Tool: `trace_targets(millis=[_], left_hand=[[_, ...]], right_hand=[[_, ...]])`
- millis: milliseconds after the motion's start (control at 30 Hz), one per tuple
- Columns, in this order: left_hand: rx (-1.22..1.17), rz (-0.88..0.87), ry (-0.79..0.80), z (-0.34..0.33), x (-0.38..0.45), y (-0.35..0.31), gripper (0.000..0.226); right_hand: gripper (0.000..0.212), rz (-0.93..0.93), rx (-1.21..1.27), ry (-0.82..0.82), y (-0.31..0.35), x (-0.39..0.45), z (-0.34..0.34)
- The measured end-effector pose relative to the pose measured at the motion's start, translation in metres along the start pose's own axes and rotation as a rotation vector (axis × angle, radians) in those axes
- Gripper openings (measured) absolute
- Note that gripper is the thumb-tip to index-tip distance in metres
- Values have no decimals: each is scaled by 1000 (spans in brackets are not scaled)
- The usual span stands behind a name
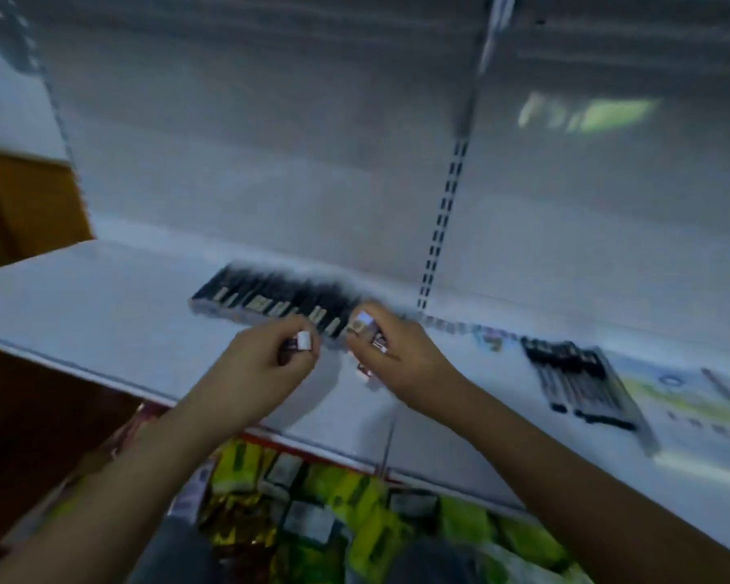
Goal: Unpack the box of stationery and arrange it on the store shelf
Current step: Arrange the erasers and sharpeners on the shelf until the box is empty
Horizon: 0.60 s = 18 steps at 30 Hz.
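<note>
Yellow-green and white packets (371,499) fill the lower centre of the frame, below the white metal shelf (102,305). At frame centre, the left hand (266,356) pinches a small white-ended item (304,340); the right hand (390,351) pinches a similar small piece (362,321), possibly an eraser, given blur. Both hover beside the row of black-and-white stationery packs (270,301). Risk: a careless placement knocks that row askew. A bundle of black pens (578,377) lies at right.
</note>
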<state>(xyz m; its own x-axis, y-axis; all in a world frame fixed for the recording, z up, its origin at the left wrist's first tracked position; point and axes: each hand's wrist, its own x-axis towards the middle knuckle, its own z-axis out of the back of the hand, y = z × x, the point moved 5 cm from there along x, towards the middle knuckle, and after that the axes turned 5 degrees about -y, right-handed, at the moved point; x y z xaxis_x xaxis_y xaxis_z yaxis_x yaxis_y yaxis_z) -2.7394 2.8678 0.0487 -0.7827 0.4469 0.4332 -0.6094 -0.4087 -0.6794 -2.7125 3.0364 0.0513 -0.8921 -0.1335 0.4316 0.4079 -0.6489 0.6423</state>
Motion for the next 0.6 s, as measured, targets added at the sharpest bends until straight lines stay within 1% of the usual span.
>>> trace_targets(millis=[67,100,167,233,300,367,400,467,533,600], left_hand=[[87,-146,116,-64,20,-24,17],[152,-206,147,-90,28,-33,17],[302,-294,201,-130,40,-40,13],[407,-341,250,-155,46,-36,30],[416,-332,251,-162,49,-31,46],[381,-305,229,-160,49,-26,53],[369,-302,210,-159,49,-23,50],[309,-276,187,-156,48,-18,36],[231,-237,169,-156,48,-14,26],[218,-237,154,-157,48,-14,25]], right_hand=[[14,-85,-144,-77,-36,-25,41],[12,-114,-231,-101,-54,-36,57],[18,-90,-476,-120,-79,-54,78],[16,-68,-652,-81,-94,-68,85],[24,-69,-648,-46,-102,-77,88],[39,-67,-581,-34,-107,-81,91],[48,-62,-565,-14,-110,-82,90],[64,-54,-553,48,-113,-86,90],[70,-70,-537,92,-114,-91,93],[70,-111,-523,106,-114,-96,98]])
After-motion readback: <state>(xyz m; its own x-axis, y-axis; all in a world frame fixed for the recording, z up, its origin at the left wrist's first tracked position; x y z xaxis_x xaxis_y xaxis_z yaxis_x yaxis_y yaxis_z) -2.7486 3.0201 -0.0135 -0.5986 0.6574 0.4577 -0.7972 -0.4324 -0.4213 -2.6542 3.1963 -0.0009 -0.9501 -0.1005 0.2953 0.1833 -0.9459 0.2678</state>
